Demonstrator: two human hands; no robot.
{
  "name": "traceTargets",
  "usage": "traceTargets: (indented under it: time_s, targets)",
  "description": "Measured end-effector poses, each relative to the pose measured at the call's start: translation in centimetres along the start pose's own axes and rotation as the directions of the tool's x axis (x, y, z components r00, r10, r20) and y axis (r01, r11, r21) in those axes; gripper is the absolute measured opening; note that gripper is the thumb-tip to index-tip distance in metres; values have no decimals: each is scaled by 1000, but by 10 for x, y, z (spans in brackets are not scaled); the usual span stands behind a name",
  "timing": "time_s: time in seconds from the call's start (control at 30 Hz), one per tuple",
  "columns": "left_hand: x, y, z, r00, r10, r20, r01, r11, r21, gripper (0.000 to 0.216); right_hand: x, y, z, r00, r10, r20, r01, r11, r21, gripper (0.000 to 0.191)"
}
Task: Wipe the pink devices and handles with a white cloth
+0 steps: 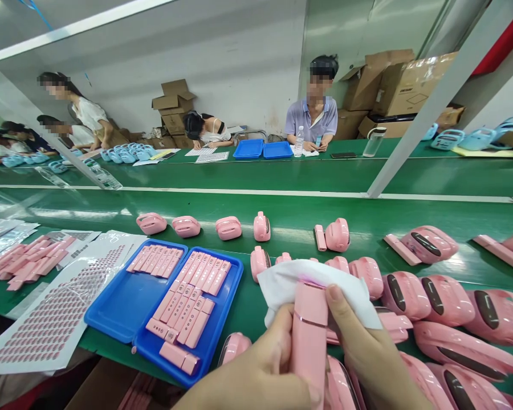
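Note:
An oblong pink plastic piece (310,341) with a thin dark seam near its top stands upright in the grip of my left hand (256,361). My right hand (363,341) pinches a white cloth (282,276) behind and around the top end of that piece, its thumb close to the edge. A pink smear shows on the cloth by the piece's tip. Glossy pink rounded housings (406,293) with dark panels crowd the bench around and beyond my right hand. Left of my hands, a blue tray (235,273) holds several similar pink pieces with printed marks.
A second blue tray (111,310) adjoins the first. Farther left lie a sheet of pink stickers (34,336) and a pile of pink pieces (29,259). More pink housings (228,228) line the green bench (214,202). A co-worker (312,117) sits opposite; a slanted white post (410,136) rises at right.

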State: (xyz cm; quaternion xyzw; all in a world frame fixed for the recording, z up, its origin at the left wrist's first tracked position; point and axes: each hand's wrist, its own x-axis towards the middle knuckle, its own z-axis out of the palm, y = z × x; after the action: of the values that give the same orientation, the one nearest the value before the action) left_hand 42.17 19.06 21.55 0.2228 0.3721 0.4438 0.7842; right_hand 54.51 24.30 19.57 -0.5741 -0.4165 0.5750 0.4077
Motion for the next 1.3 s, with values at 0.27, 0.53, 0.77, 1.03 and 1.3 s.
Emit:
traceTargets:
  time_s: [0.27, 0.53, 0.77, 1.03, 1.3]
  targets:
    - [21, -16, -7, 983, 151, -105, -130, 973, 190, 60, -3, 8, 1, 979, -152, 137, 146, 988, 59, 58]
    - [2, -8, -6, 948, 317, -7, -249, 757, 604, 46, 22, 21, -8, 970, 109, 217, -215, 796, 566, 50]
    - [4, -23, -1, 826, 549, -127, -344, 669, 658, 58, 28, 24, -21, 974, 160, 159, -225, 757, 613, 69]
    - [3, -9, 7, 806, 554, -210, -333, 717, 613, 39, 12, 19, -8, 958, -205, 202, 118, 920, 373, 50]
    - [14, -10, -3, 566, 822, 63, -581, 343, 738, 24, 6, 13, -4, 973, -98, 209, -46, 804, 592, 41]
